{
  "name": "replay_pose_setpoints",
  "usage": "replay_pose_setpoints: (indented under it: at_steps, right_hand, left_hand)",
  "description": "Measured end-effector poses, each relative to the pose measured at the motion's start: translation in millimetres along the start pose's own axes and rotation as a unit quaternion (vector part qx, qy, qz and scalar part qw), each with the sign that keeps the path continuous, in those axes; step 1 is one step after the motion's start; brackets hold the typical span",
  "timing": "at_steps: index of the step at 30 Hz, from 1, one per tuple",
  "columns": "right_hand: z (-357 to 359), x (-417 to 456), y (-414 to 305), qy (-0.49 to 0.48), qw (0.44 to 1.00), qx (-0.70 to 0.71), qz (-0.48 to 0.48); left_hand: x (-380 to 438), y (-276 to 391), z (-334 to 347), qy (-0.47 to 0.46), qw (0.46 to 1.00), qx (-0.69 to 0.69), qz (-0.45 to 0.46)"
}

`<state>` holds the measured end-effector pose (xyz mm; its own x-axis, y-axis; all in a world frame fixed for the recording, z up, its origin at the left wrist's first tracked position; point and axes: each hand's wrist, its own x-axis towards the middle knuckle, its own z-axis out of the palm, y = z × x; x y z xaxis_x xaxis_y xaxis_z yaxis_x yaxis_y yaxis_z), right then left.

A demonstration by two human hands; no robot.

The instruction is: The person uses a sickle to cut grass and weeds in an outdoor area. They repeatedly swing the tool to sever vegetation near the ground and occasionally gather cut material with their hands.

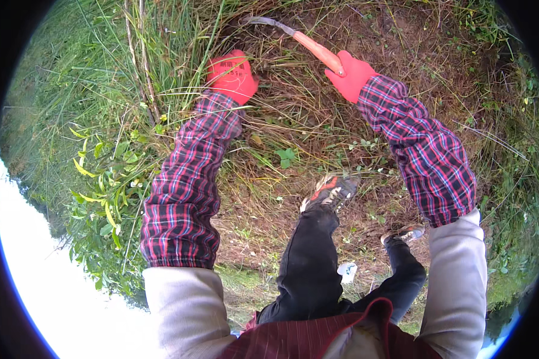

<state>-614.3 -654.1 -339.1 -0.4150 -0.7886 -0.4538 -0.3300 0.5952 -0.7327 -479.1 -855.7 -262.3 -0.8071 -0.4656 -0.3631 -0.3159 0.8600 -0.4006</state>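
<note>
My right hand (354,77), in a red glove, grips the end of the orange handle (316,50) of a sickle. The sickle's curved grey blade (269,21) reaches left, beyond my left hand, with its tip among the grass. In a matching glove that bears dark writing, my left hand (232,77) is low at the edge of the tall green grass (179,58). Its back faces up and its fingers are curled out of sight. Blades of grass cross over it and stand beside it; whether it holds any is hidden.
Cut or flattened dry grass (292,103) covers the ground between my hands. Two woody stems (143,63) rise left of my left hand, above a leafy plant (112,197). My shoe (330,193) is on the ground below. A white object (347,272) lies between my legs.
</note>
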Motion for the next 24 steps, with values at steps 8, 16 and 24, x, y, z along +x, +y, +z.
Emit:
replay_pose_setpoints:
  at_steps: [8, 16, 24]
  right_hand:
    - [78, -138, 80, 0.055, 0.985, 0.079, 0.141]
    - [5, -169, 92, 0.112, 0.976, 0.117, 0.149]
    - [55, -55, 13, 0.011, 0.998, -0.033, 0.047]
  left_hand:
    - [-48, -20, -7, 0.037, 0.995, 0.0, 0.095]
    - [-64, -9, 38, 0.092, 0.993, 0.066, 0.044]
    - [-81, -24, 26, 0.028, 0.997, 0.008, 0.065]
